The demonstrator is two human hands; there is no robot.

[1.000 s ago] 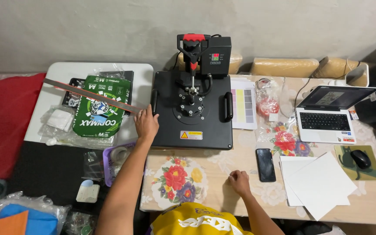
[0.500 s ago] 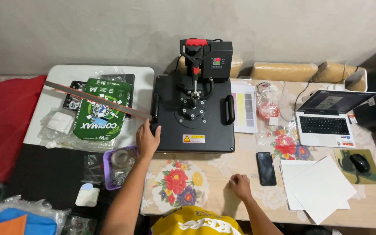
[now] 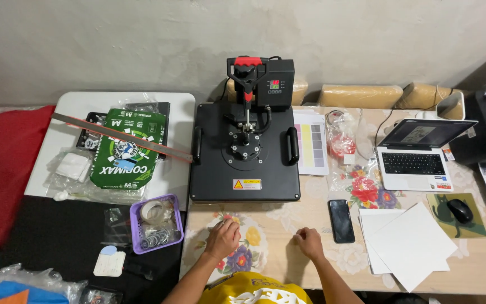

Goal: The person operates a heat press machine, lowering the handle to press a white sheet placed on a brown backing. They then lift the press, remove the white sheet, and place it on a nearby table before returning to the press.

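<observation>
My left hand (image 3: 222, 238) rests on the flowered tablecloth (image 3: 288, 225) just below the black heat press (image 3: 245, 153), fingers loosely curled and holding nothing. My right hand (image 3: 309, 243) lies on the cloth a little to the right, curled into a loose fist, also with nothing in it. The press is closed, its red-gripped lever (image 3: 246, 73) standing up at the back beside a black control box (image 3: 275, 82). A black phone (image 3: 341, 213) lies just right of my right hand.
A purple basket (image 3: 156, 223) of tape rolls and rings sits left of my left hand. A green paper ream (image 3: 125, 147) and metal ruler (image 3: 120, 135) lie on the white side table. White sheets (image 3: 407, 243), a laptop (image 3: 417, 153), a mouse (image 3: 460, 210) and a colour chart sheet (image 3: 310, 142) fill the right side.
My left hand has drawn back from the press's left front edge down onto the tablecloth. The view has shifted, so the right hand appears slightly lower.
</observation>
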